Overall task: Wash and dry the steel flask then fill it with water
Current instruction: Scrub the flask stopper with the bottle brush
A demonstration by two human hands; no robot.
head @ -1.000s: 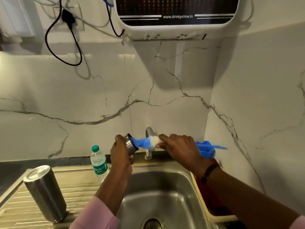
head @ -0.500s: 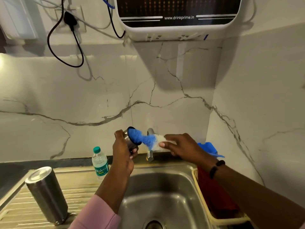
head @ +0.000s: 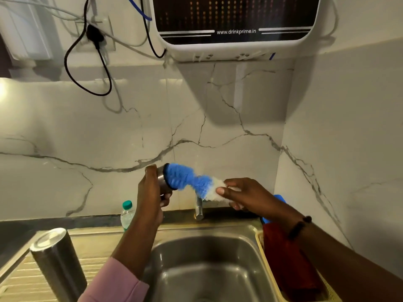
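A steel flask [head: 57, 260] stands upside down on the drainboard at the lower left, apart from both hands. Above the sink, my left hand [head: 150, 194] grips a small steel flask cap [head: 161, 179] with its opening facing right. The blue bristle head of a bottle brush [head: 185, 178] presses against that opening. My right hand [head: 246, 196] pinches the brush at its white bristle end, and the brush handle is hidden behind the hand.
The steel sink basin [head: 207, 271] lies below the hands, with the tap [head: 198, 209] behind it. A small plastic water bottle [head: 126, 212] stands by the wall. A yellow basket [head: 265, 264] with a red cloth [head: 290, 264] sits right. A water purifier [head: 235, 25] hangs above.
More of the blue bristles now show outside the cap than a second ago, as the brush has slid right. Both hands sit slightly higher over the sink.
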